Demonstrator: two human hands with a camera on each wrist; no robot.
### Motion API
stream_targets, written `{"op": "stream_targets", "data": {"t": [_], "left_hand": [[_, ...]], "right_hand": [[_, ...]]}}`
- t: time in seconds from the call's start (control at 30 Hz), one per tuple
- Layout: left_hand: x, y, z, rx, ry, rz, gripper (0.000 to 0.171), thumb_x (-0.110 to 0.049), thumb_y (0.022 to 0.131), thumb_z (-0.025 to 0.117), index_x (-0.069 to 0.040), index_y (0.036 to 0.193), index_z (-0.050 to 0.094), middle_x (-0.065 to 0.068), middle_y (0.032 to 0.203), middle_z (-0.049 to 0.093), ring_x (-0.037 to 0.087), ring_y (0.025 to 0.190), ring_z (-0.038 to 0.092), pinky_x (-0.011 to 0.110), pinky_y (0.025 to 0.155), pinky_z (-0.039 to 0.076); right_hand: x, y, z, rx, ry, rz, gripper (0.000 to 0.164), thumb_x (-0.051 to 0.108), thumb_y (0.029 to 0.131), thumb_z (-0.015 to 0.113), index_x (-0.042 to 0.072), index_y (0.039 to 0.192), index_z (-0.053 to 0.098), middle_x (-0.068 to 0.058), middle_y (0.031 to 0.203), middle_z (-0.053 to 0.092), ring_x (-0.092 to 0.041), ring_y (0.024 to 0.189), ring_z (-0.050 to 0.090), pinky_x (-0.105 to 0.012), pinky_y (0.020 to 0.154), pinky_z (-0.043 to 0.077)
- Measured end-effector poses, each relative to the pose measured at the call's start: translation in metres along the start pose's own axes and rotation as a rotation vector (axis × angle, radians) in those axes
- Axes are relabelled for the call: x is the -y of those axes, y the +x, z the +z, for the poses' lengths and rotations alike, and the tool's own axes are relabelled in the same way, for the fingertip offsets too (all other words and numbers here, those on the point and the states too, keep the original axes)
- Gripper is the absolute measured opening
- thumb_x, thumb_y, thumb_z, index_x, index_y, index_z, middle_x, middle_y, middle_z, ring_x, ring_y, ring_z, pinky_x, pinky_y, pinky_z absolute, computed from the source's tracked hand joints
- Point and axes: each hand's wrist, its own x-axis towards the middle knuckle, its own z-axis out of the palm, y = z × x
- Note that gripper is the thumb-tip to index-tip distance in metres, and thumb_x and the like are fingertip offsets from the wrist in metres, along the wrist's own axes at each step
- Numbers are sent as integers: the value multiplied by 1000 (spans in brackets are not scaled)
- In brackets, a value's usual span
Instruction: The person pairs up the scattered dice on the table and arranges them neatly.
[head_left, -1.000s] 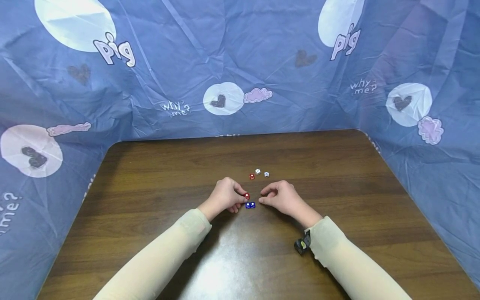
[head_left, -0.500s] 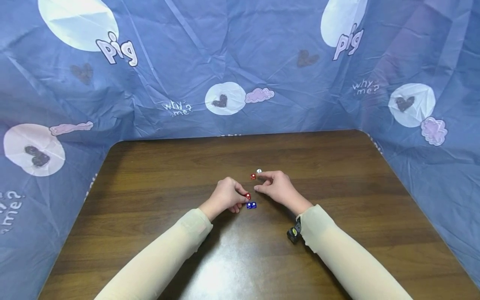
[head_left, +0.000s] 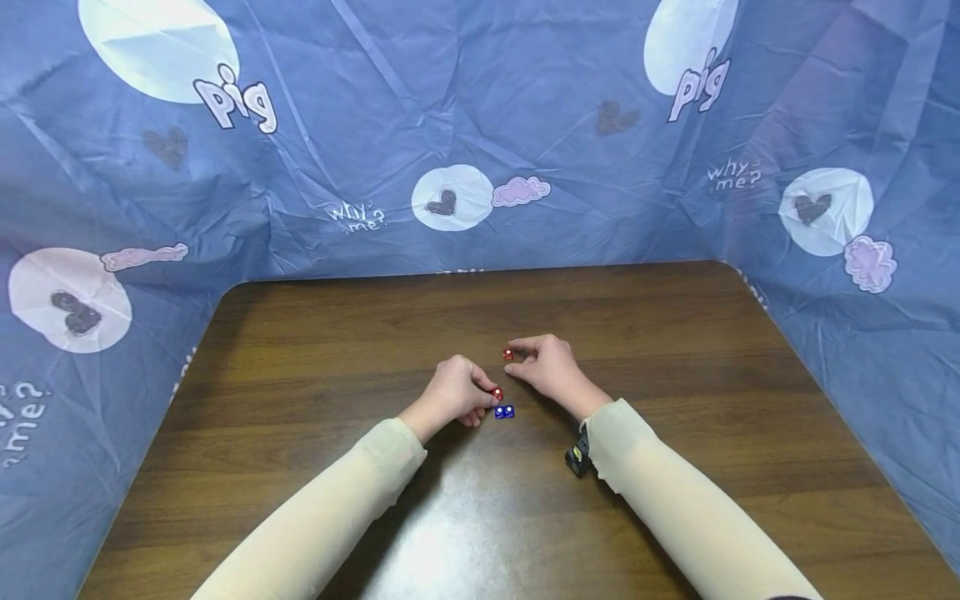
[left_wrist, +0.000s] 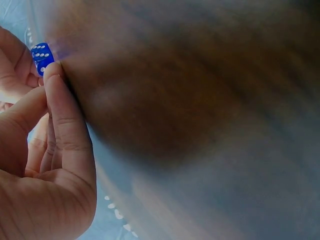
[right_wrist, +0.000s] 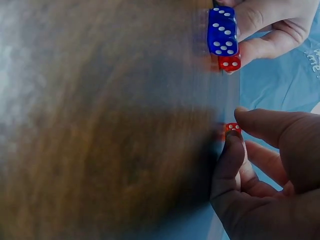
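Observation:
My left hand (head_left: 455, 392) pinches a red die (head_left: 497, 392) between thumb and finger, low over the table. Two blue dice (head_left: 505, 412) sit side by side just in front of it, nearer to me; one blue die (left_wrist: 42, 57) shows past the left fingertips in the left wrist view. A second red die (head_left: 508, 354) lies farther back. My right hand (head_left: 551, 367) reaches around that die, thumb and index finger on either side with a gap between them. In the right wrist view this red die (right_wrist: 233, 128) is partly covered by a fingertip. No white dice are visible.
All of this is on a brown wood-grain table (head_left: 337, 333) with rounded far corners. A blue printed cloth (head_left: 315, 150) hangs behind it and along both sides. A black strapped device (head_left: 577, 457) is on the right wrist.
My right hand has moved away from me and leftward, from beside the blue dice to the farther red die. Two white dice have dropped out of sight behind it. The left hand stays put.

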Motion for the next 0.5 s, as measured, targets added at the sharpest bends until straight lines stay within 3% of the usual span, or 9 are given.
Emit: {"op": "stream_targets", "data": {"t": [0.27, 0.5], "left_hand": [[0, -1, 0, -2, -9, 3, 6, 4, 85, 80, 0, 89, 79, 15, 59, 66, 22, 45, 65, 35, 43, 59], [0, 0, 0, -2, -6, -3, 6, 3, 85, 81, -1, 90, 79, 15, 59, 67, 21, 44, 65, 35, 44, 60]], "right_hand": [[2, 7, 2, -29, -65, -20, 37, 17, 84, 85, 6, 119, 76, 5, 64, 63, -11, 61, 57, -32, 59, 49], [4, 9, 3, -34, -92, 5, 34, 17, 84, 85, 7, 116, 78, 1, 78, 72, -14, 70, 61, -37, 70, 53]]}}
